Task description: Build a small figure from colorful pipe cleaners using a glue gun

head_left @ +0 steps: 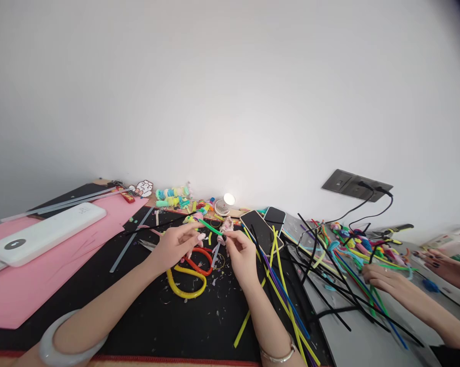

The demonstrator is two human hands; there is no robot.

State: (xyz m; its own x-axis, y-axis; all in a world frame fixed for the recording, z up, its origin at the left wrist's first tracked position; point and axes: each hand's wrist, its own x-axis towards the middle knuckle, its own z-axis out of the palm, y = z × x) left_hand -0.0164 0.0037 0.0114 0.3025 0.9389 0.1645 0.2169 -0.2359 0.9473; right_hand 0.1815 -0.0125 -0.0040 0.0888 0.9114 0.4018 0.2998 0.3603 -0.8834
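Observation:
My left hand [178, 246] and my right hand [240, 252] meet above a black mat [146, 311]. Both pinch a green pipe cleaner [210, 228] with a small pink fuzzy piece [226, 225] near its right end. The left fingers close on its left part, the right fingertips on the pink end. Under the hands lie a yellow bent pipe cleaner [186, 286] and a red one [199, 260]. I wear a pale bangle on the left wrist and a thin bracelet on the right.
A pink sheet [31, 285] with a white power bank [42, 235] lies left. Two phones [266, 224] sit behind my right hand. Loose pipe cleaners [329, 275] spread to the right, where another person's hands [390, 280] work. Finished fuzzy pieces [172, 196] line the wall.

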